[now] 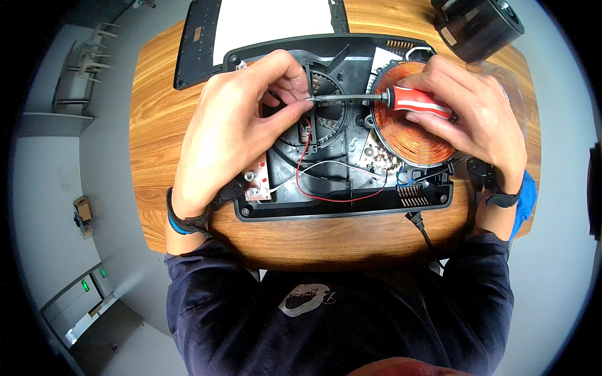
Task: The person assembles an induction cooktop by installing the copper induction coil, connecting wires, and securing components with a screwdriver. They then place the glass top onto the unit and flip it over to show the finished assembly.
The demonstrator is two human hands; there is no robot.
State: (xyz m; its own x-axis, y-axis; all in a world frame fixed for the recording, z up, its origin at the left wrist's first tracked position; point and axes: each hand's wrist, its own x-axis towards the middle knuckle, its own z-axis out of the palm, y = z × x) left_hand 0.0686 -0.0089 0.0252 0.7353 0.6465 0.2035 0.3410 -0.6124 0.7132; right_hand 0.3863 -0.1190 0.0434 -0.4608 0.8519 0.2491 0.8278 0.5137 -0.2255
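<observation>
An opened induction cooker's black lower housing lies on the table before me. My right hand grips the red-and-white handle of a screwdriver above the round copper coil. Its shaft points left, nearly level, over the black cooling fan. At the shaft's tip my left hand pinches thumb and fingers together; whatever tiny piece is between them is too small to name. That hand partly covers the fan. A small circuit board sits below my left wrist, with red and white wires running right from it.
Behind the housing lies a black-framed panel with a white surface. A black cylindrical container stands at the far right of the wooden table. A power plug with its cord lies by the near edge.
</observation>
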